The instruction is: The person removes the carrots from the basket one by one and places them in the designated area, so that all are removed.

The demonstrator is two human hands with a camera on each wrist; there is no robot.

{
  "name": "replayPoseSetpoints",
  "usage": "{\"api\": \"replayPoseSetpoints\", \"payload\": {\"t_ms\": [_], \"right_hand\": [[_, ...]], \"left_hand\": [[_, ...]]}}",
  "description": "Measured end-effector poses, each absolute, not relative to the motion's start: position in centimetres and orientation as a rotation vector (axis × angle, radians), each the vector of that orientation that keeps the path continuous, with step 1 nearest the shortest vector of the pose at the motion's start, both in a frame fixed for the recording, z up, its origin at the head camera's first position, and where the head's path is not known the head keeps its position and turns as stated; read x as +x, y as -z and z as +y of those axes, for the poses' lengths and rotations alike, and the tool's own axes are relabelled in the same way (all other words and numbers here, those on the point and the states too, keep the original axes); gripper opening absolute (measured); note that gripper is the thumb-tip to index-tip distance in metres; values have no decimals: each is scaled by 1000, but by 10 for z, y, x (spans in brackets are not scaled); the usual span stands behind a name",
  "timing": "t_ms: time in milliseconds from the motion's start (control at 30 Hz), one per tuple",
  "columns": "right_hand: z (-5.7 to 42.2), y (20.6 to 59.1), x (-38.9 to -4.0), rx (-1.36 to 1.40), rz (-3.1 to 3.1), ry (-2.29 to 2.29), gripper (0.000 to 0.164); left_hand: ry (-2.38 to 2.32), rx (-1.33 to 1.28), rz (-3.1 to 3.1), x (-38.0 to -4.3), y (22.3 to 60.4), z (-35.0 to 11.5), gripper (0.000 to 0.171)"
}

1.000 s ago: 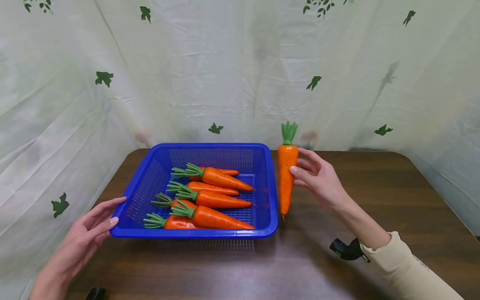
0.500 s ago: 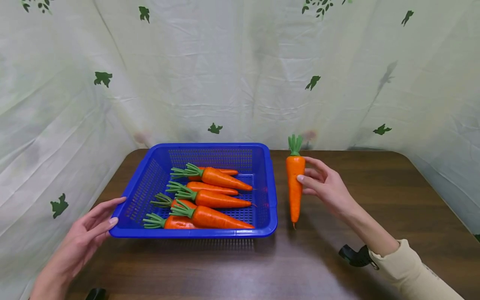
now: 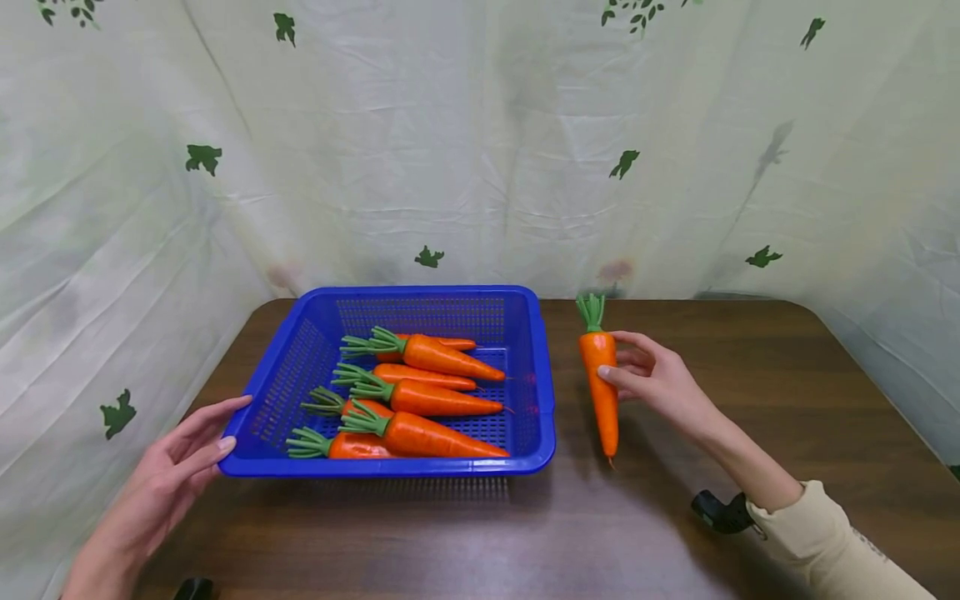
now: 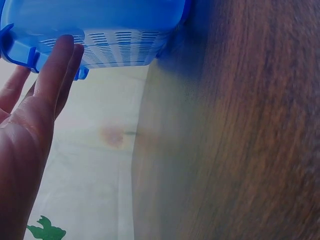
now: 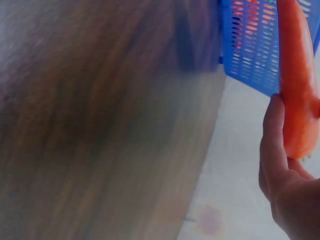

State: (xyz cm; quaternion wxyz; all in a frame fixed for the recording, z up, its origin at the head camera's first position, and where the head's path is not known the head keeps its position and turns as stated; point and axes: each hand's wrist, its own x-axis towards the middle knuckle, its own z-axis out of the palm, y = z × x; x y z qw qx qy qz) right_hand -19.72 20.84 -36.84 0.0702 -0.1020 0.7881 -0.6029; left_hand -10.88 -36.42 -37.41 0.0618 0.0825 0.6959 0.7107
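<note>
Right hand pinching a carrot, left hand, straight-fingered, touching the blue basket between.

The table is dark brown with streaky wood grain — its far corners rounded, its near part catching a pale sheen. A blue slotted basket stands on it, left of the middle.

Basket glossy smooth plastic, held carrot smooth with slight gloss, carrots in the basket glossy too, green tops matt, tabletop wood-grain with soft sheen, backdrop creased sheeting, sleeve matt cloth, wrist unit dark plastic
</note>
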Motion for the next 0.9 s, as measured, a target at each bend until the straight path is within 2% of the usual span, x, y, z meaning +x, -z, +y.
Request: {"api": "replayPoseSetpoints", "payload": {"t_ms": [900], "right_hand": [[201,388,-213,-171,2476,1417,66]], "left_hand": [[-2084,173,2171,-108,374,-363,47]]}}
